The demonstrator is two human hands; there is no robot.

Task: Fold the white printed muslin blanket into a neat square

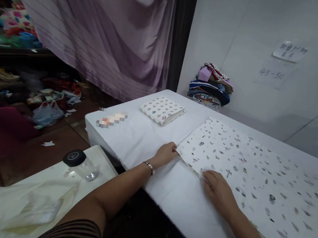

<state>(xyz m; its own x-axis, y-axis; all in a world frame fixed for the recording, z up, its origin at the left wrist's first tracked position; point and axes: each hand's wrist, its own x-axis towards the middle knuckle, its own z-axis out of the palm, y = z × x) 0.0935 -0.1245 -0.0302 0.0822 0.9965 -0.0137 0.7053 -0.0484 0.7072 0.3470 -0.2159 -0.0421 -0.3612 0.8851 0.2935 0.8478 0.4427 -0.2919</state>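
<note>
In the head view, a printed cloth (260, 173) lies spread flat on the white bench (131, 138), and its near-left corner is toward the person. The left hand (165, 155) is at this corner; its grip looks closed on the corner of the cloth. The right hand (220, 191) rests on the near edge a little further along. I cannot tell if its grip pinches the edge or only presses it down.

I judge the cloth to be thin, light and soft. It will hang limp and slide easily on the bench cover, so the corners and the edge are the good places to hold it.

A folded cloth (163, 110) lies farther back, well apart, and a pile (210, 87) of textiles stands by the wall.
</note>
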